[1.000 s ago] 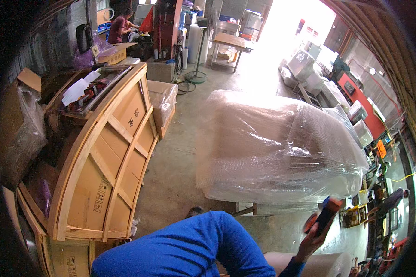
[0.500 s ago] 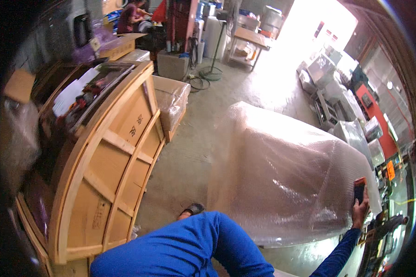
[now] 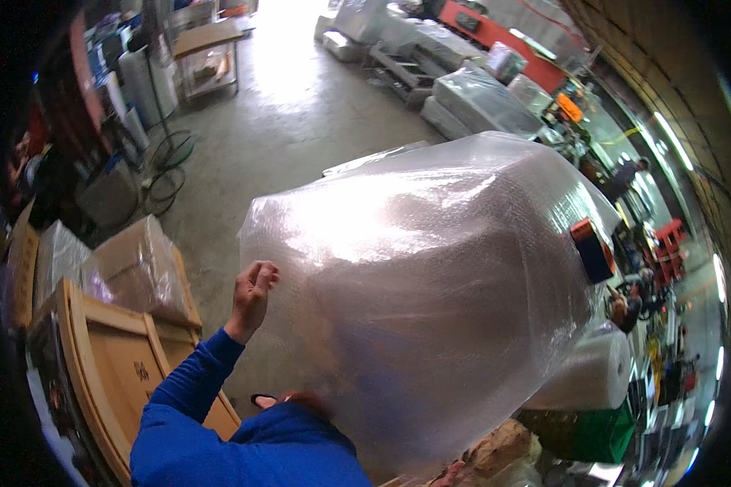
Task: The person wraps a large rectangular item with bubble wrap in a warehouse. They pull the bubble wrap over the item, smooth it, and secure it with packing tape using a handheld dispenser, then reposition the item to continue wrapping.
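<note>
Since half a second ago the view has swung right and closed in: the large bulky item wrapped in clear bubble wrap (image 3: pixel 430 300) now fills the middle of the picture, and the left hand (image 3: pixel 252 296), not seen before, has come up beside it. Left hand: raised on a blue-sleeved forearm, fingers curled loosely together, at the left edge of the wrap; whether it pinches the film or only touches it cannot be told. Right hand: earlier seen at the far side holding a dark object; now hidden behind the bundle, so its state cannot be told. Orange and blue tape dispenser (image 3: pixel 593 249): sits against the upper right flank of the wrapped item. Wrapped item: stands on the grey concrete floor (image 3: pixel 292 122), directly before the person. White roll of bubble wrap (image 3: pixel 589 373): lies low on the right, just beside the bundle. Curved pale wooden crate frame (image 3: pixel 114 357): at lower left, near the sleeve. Cardboard box under clear plastic film (image 3: pixel 134 268): just behind the frame. Further plastic-wrapped goods (image 3: pixel 479 101): well apart, across the floor.
</note>
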`<control>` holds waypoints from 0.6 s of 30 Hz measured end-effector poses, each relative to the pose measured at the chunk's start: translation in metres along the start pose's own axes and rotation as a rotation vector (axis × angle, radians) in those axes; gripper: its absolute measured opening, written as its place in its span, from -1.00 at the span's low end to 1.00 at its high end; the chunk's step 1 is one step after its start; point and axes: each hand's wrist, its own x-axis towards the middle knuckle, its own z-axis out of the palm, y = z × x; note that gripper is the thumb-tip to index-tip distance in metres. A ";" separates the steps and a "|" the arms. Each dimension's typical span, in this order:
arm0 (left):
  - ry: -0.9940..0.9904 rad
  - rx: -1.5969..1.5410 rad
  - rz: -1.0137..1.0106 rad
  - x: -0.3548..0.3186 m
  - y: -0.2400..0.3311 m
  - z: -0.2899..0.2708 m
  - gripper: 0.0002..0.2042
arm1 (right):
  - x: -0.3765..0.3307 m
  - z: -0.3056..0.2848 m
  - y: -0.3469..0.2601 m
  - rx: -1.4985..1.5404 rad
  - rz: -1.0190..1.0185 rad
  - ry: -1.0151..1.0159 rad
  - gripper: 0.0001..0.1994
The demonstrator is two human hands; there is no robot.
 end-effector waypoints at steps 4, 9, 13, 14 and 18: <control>0.375 0.594 -0.160 0.039 -0.068 -0.030 -0.20 | -0.057 0.005 -0.064 -0.161 0.222 -0.081 -0.11; 0.022 -0.036 -0.753 0.077 -0.098 -0.067 -0.19 | -0.090 0.002 -0.060 0.290 0.761 0.046 -0.40; -0.552 -0.593 -0.763 0.098 -0.115 -0.081 -0.44 | -0.130 0.051 -0.019 0.792 0.728 0.255 -0.73; -0.492 -0.574 -0.659 0.108 -0.118 -0.084 -0.56 | -0.144 0.072 -0.012 0.837 0.629 0.293 -0.74; -0.298 -0.390 -0.310 0.164 -0.121 -0.103 -0.62 | -0.191 0.184 -0.019 0.642 0.742 0.184 -0.63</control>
